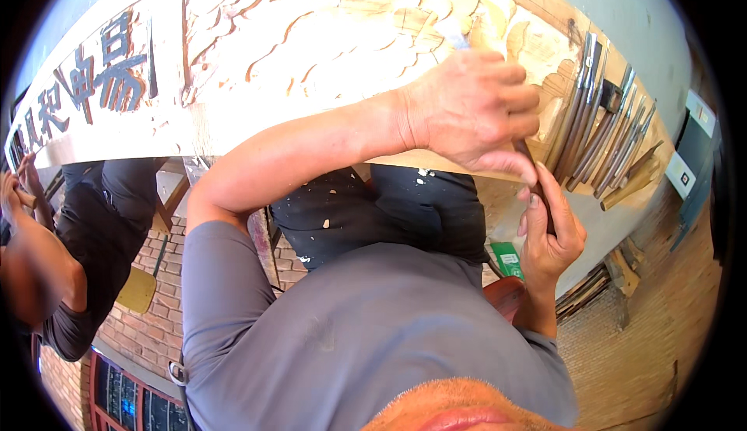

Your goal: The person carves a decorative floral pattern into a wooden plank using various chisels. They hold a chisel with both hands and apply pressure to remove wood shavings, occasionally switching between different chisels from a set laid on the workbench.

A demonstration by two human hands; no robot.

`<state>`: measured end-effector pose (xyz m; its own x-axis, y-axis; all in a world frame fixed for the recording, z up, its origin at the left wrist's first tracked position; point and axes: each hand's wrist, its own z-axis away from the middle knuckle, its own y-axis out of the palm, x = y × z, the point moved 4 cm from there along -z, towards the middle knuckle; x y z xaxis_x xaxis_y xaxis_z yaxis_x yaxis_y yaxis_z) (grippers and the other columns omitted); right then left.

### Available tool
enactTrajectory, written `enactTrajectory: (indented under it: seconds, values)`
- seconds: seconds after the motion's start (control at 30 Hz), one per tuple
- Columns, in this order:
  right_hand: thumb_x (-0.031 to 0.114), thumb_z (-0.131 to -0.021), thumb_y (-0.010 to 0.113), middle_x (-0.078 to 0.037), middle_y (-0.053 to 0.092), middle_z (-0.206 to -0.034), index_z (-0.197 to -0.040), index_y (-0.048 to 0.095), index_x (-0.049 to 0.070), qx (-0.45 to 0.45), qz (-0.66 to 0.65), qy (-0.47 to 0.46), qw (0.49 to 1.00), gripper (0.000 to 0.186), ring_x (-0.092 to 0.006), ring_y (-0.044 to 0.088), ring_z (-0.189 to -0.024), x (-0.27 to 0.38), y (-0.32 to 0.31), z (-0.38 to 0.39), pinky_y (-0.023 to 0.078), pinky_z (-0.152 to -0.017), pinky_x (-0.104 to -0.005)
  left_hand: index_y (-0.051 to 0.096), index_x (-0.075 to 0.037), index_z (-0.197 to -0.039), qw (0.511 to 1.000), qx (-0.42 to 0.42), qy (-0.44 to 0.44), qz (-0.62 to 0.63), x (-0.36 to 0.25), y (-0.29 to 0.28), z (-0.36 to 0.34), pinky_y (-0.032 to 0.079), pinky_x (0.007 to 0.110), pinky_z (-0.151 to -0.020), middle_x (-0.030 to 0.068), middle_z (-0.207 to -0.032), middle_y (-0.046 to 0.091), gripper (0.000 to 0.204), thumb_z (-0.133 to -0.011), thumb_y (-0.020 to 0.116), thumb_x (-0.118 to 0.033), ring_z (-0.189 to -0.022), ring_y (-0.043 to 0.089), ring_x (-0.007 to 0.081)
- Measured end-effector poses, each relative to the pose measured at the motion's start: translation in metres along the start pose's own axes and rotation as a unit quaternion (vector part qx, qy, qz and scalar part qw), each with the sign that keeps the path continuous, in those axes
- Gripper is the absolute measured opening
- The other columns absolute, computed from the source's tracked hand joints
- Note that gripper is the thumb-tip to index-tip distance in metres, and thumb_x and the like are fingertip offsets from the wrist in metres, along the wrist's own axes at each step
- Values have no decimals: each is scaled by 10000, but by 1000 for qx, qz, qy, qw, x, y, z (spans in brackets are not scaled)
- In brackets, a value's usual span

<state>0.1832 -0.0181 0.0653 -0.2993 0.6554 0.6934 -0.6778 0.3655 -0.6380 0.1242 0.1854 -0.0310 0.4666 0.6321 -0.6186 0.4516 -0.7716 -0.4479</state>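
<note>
My left hand (478, 108) is closed in a fist around a carving chisel, low over the right part of a pale carved wooden board (342, 65). The chisel's brown handle (523, 149) runs from under the fist toward my body. My right hand (551, 229), just off the board's near edge, pinches the handle's lower end between thumb and fingers. Beyond the left fist a bluish, blurred blade (457, 40) shows against the wood; its tip is hard to make out. Scale-like curves and leafy shapes are cut into the board around it.
Several chisels (603, 112) with wooden handles lie side by side on the board's right end. Dark raised characters (117, 65) stand at its left. Another person's arm (54, 268) is at the far left. Wood pieces (618, 271) lie below right; wood chips dot my dark trousers (334, 213).
</note>
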Motion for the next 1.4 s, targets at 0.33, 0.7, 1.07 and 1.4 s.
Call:
enactTrajectory:
  seconds: [0.33, 0.7, 1.07, 1.4]
  values:
    - [-170, -873, 731, -174, 791, -950, -1225, 775, -65, 33, 40, -121, 991, 370, -206, 747, -772, 5, -7, -5, 578, -715, -303, 591, -132, -739, 997, 43, -63, 3, -19, 6, 15, 503, 393, -531, 31, -717, 525, 530, -931, 759, -596, -582, 612, 242]
    - [-165, -893, 711, -149, 752, -884, -1313, 757, -41, -10, 15, -115, 993, 440, -177, 702, -723, 16, 22, 19, 558, -682, -290, 572, -152, -641, 995, 14, -93, 9, -14, 7, 20, 469, 396, -464, 12, -608, 485, 531, -928, 786, -543, -508, 586, 232]
    - [-177, -894, 711, -151, 759, -919, -1314, 756, -41, -12, 41, -101, 994, 443, -173, 710, -753, 21, 24, 18, 559, -701, -286, 604, -163, -636, 995, -3, -97, 1, -12, 7, 18, 477, 386, -459, -2, -591, 517, 497, -940, 793, -508, -520, 612, 218]
    - [-166, -915, 722, -135, 750, -909, -1301, 761, -40, -21, 51, -85, 995, 408, -145, 678, -739, 33, 23, 14, 541, -683, -271, 636, -166, -638, 994, -34, -102, -2, -11, 4, 14, 487, 386, -465, -9, -597, 557, 457, -936, 815, -463, -540, 636, 210]
